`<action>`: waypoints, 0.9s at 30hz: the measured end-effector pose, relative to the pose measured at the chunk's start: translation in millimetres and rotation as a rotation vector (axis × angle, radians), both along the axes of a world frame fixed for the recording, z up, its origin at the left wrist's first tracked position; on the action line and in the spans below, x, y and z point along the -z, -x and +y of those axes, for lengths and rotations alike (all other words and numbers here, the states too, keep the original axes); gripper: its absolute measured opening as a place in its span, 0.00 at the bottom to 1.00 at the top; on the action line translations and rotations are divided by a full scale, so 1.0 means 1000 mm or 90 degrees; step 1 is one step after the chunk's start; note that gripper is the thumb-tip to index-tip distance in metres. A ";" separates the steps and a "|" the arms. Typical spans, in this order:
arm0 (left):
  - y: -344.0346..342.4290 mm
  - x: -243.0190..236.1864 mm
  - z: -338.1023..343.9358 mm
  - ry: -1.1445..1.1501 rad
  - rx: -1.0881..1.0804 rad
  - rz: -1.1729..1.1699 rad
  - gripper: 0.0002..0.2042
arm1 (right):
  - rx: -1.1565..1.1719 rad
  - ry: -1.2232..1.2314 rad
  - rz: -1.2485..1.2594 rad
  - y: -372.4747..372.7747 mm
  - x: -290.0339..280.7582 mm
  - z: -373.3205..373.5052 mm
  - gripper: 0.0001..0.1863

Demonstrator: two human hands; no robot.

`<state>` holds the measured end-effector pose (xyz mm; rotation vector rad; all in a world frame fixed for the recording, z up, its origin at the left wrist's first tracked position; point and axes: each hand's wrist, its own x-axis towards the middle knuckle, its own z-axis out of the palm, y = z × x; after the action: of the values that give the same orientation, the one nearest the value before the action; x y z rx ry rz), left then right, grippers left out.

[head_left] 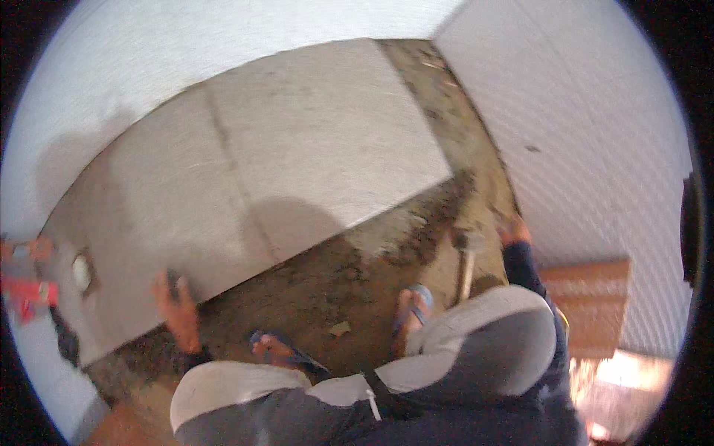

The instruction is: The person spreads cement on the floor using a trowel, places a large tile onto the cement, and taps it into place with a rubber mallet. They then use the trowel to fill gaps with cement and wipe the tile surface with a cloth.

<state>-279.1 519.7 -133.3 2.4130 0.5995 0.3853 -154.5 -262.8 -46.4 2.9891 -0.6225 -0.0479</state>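
Two large pale grey floor tiles (320, 126) lie side by side before me, with a dark joint between them. Over the near edge of the left tile is my left hand (178, 316), its fingers curled about a small dark object (173, 282) too blurred to name. My right hand (513, 229) reaches down to the foot of the right wall, its fingers smeared by motion. Close to its left, a hammer or mallet (465, 256) with a dark head and a light wooden handle stands on the bare ground, apart from the hand.
Rough brown mortar or soil (320, 297) runs along the tiles' near and right edges, under my sandalled feet. White walls rise behind and at the right (580, 149). A white oval item (80, 273) sits on the left tile, beside a red object (28, 293). A brown panel (587, 308) leans at right.
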 end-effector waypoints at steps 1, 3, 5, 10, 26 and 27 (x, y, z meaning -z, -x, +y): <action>-0.006 -0.002 -0.002 -0.088 -0.012 0.079 0.21 | 0.030 -0.027 -0.007 0.013 0.020 -0.022 0.35; -0.013 -0.011 0.001 -0.071 0.015 -0.041 0.21 | 0.208 0.023 0.162 0.022 0.050 -0.036 0.39; -0.005 -0.022 0.011 -0.103 -0.007 -0.078 0.20 | 0.073 -0.023 0.122 0.006 0.073 -0.020 0.38; 0.061 -0.028 0.096 -0.259 -0.221 0.048 0.22 | -0.194 -0.134 0.020 -0.065 0.105 0.079 0.35; 0.189 0.001 0.489 -0.302 -0.716 0.182 0.31 | -0.457 0.026 -0.006 -0.122 -0.041 0.207 0.27; 0.193 0.007 0.501 -0.272 -0.675 0.219 0.32 | -0.461 0.047 -0.006 -0.121 -0.057 0.197 0.27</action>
<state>-472.5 1020.9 -140.8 2.3430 2.1366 0.5538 -33.7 -66.1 10.4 2.9432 0.4653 0.0381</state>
